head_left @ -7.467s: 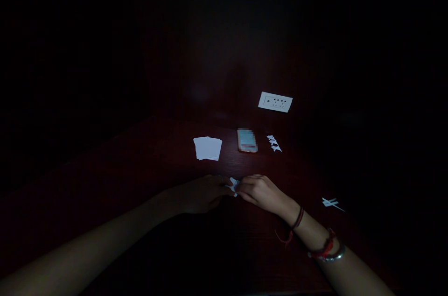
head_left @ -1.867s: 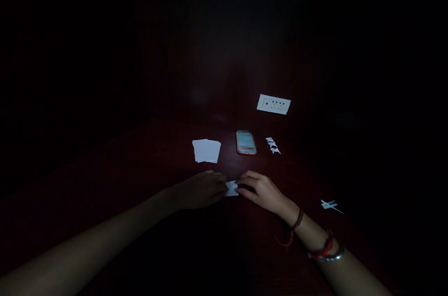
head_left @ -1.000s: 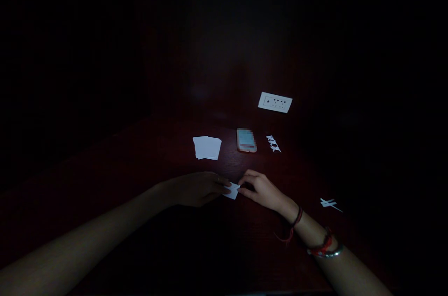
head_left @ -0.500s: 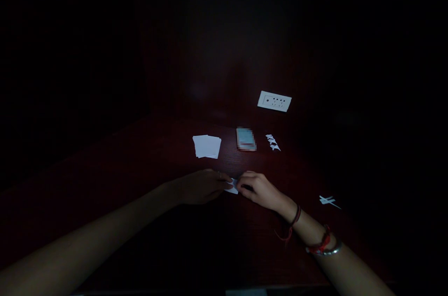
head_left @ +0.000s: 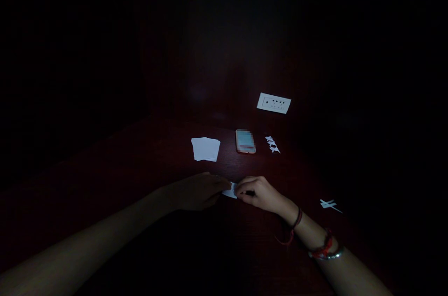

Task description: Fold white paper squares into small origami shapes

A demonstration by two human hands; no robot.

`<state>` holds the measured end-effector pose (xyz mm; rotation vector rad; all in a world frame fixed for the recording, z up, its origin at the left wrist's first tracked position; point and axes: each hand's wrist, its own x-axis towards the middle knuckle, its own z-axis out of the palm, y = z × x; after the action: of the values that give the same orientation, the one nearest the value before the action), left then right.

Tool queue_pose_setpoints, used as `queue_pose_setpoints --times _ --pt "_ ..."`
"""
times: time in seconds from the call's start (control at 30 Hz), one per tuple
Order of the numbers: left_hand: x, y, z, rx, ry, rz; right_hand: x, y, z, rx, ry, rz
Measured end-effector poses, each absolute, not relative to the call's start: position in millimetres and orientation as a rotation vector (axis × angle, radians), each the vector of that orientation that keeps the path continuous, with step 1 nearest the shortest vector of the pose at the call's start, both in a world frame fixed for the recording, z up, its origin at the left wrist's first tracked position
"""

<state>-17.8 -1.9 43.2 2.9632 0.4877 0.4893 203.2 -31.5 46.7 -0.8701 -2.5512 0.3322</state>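
A small piece of white paper lies between my two hands, low over the dark red table. My left hand grips its left side with the fingertips; a ring shows on one finger. On the right edge, the thumb and fingers of my right hand pinch the same paper. Parts of the sheet are hidden under the fingers, and its folds are too dim to make out. Beyond the hands lies a loose stack of white paper sheets.
Behind the hands is a phone-like flat object with a blurred face. Small folded white paper pieces lie to its right. Thin paper strips rest near my right forearm. A white socket panel is on the back wall. The surroundings are very dark.
Both hands stay on the small paper, with the left fingers shifted slightly left along it. The whole view has moved a little, so things sit slightly lower.
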Motion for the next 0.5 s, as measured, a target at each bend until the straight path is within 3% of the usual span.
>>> queue_pose_setpoints --times 0.5 --pt "-17.9 -2.6 45.8 2.966 0.52 0.413 205.9 -28.7 45.5 -0.943 -2.451 0.505"
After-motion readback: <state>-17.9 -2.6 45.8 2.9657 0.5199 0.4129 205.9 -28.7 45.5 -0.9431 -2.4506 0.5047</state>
